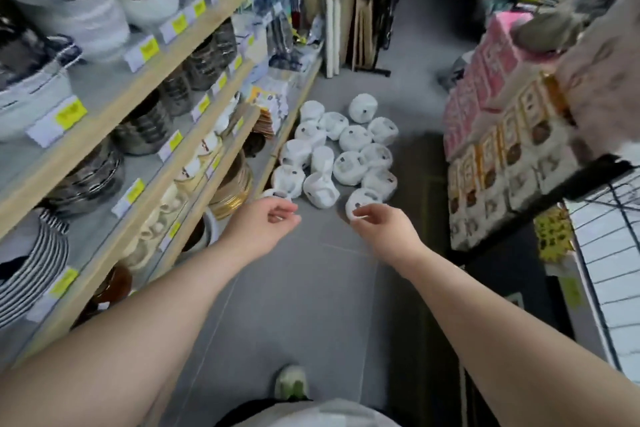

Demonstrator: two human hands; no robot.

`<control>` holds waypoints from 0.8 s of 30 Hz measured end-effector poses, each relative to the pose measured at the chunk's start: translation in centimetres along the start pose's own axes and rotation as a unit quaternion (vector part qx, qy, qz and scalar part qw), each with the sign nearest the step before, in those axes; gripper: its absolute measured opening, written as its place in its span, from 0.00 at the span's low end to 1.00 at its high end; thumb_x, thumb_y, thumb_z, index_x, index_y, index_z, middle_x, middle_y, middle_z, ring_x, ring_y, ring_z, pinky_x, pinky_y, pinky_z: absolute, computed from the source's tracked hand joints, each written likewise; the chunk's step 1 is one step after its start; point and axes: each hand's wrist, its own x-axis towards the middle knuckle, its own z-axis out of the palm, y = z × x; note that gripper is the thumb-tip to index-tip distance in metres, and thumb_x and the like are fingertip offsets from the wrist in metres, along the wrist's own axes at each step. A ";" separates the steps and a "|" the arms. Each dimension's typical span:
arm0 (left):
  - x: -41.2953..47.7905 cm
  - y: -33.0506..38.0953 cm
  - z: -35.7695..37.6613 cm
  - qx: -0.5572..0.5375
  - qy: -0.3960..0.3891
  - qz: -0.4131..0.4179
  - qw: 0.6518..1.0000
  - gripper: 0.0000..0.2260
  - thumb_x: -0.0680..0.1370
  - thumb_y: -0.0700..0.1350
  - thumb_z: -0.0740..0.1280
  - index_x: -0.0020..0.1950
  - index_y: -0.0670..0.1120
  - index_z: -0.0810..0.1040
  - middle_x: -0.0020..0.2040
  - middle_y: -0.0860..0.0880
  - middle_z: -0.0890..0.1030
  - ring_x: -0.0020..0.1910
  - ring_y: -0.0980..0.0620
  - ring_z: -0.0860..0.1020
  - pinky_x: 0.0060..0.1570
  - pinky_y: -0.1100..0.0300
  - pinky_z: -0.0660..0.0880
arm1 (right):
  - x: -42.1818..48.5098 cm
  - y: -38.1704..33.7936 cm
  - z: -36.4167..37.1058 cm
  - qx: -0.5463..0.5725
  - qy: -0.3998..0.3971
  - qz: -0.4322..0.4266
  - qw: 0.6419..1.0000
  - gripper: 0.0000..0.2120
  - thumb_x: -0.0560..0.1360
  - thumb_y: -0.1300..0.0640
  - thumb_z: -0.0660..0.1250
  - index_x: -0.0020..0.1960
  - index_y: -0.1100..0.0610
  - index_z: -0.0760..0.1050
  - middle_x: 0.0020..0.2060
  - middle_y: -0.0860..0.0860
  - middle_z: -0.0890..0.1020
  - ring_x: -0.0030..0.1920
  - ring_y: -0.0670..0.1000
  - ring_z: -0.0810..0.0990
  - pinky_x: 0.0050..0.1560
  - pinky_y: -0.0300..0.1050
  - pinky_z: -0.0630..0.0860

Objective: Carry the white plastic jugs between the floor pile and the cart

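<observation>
Two hands over a heap of wrapped white cups on a shop floor.

The right hand (379, 220) pinches the near edge of a cup (360, 204) at the heap's front; its fingertips hide part of the rim. The left hand (266, 222) hangs loosely curled and holds nothing, just short of another cup (277, 193), which it partly covers. The heap (341, 149) lies on the grey floor (304, 288) beside the shelves (138, 135); blur makes labels unreadable.
</observation>
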 end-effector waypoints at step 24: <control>47.2 -1.3 17.9 0.069 -0.170 -0.064 0.981 0.08 0.76 0.46 0.70 0.55 0.50 0.80 0.43 0.58 0.81 0.46 0.53 0.79 0.44 0.61 0.72 | 43.8 13.6 -7.7 0.045 0.091 0.218 0.971 0.14 0.75 0.55 0.67 0.60 0.57 0.78 0.48 0.50 0.81 0.46 0.50 0.79 0.46 0.42 0.73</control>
